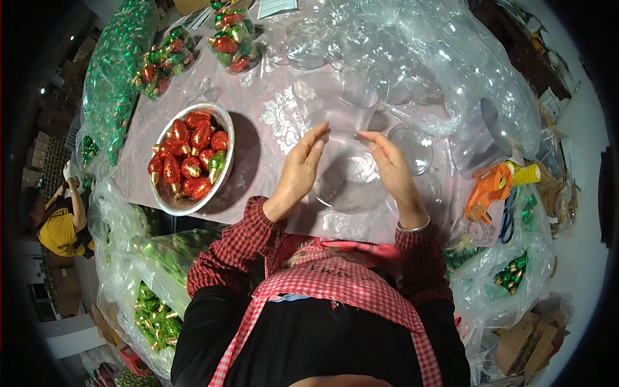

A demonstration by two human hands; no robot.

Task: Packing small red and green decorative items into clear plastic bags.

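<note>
- A clear plastic container [345, 161] stands on the table [271, 122] before the person, between both palms.
- Left hand [300, 169] and right hand [390, 169], fingers straight, press its sides.
- Bowl of red foil pieces [190, 158] lies left, apart.
- Orange glue gun [491, 187] sits right, near the table edge.

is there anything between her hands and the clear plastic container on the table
Nothing visible does. The left hand and right hand are already at either side of the clear plastic container, fingertips at its upper edge. The bowl of red foil pieces sits off to the left and the orange glue gun off to the right.
</note>
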